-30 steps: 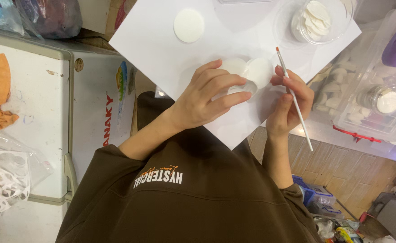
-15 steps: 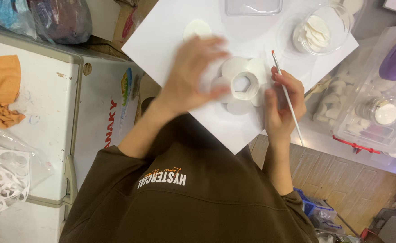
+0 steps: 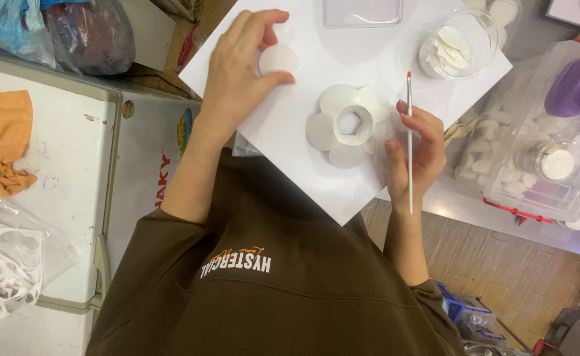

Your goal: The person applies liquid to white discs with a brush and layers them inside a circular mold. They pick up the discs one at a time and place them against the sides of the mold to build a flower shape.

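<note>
**Desk:** What did the head view show?

**Photographer:** A person in a brown sweatshirt bent over a white sheet [image 3: 296, 168]. The left hand [image 3: 237, 82] pinched a round white disc [image 3: 278, 59] between thumb and fingertips, at the sheet's upper left and well apart from the rest. The right hand [image 3: 416, 148] was curled round a thin brush [image 3: 409, 151], held upright at the sheet's right edge with its tip up.

**Desk:** Which step was that?

**Photographer:** It looked like the pick-up of one more disc. A white ring [image 3: 354, 124] sat mid-sheet, with other discs fanned round and under it like petals. A piece that thin calls for a light pinch and a clean lay against its neighbours. The brush looked idle.

**Desk:** Counts?

**Photographer:** There was one disc in hand, one ring and one brush. About five petals [image 3: 321, 130] lay round the ring, though the overlaps made that uncertain. One clear bowl [image 3: 481, 26] held a stack too bunched to count. A clear box [image 3: 534, 191] stood to the right, and an orange cloth [image 3: 1, 142] lay far left.
</note>
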